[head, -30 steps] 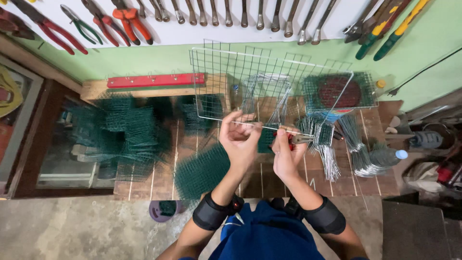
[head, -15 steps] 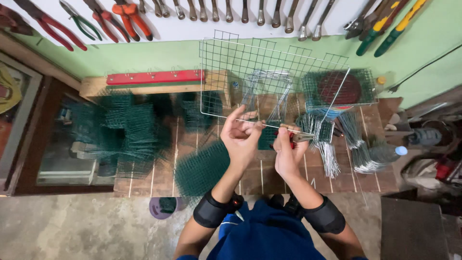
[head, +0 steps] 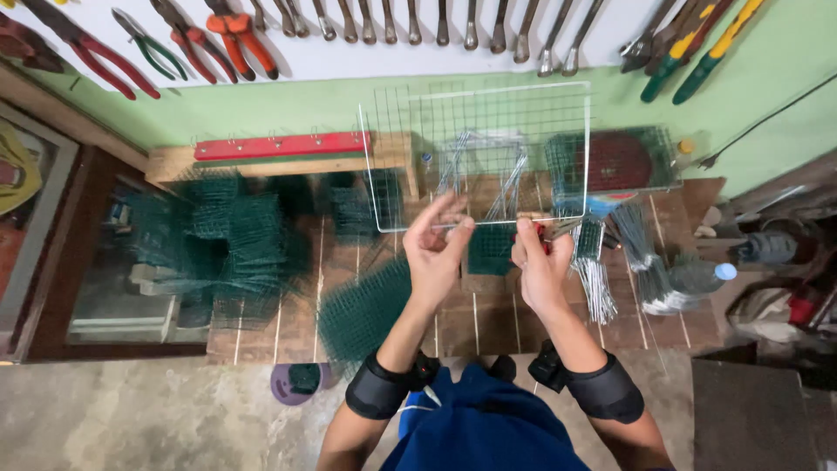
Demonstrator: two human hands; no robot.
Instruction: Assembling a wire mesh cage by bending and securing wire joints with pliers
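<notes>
I hold a silver wire mesh panel (head: 488,131) upright over the workbench by its lower edge. My left hand (head: 436,249) pinches that edge wire between thumb and fingers. Just to the right, my right hand (head: 542,266) is shut on a small red-handled pliers-like tool (head: 540,232), which sits at the same edge wire. The tool's jaws are hidden by my fingers. Both forearms wear black wrist bands.
Stacks of green mesh pieces (head: 227,235) lie at the left of the wooden bench, and one piece (head: 362,305) hangs over its front edge. A green mesh basket (head: 615,161) and bundles of cut wire (head: 649,270) lie at the right. Pliers and wrenches (head: 235,30) hang on the wall.
The mesh panel has turned in my hands and now faces the camera more squarely. Both hands stay at its lower edge, nearly in the same place.
</notes>
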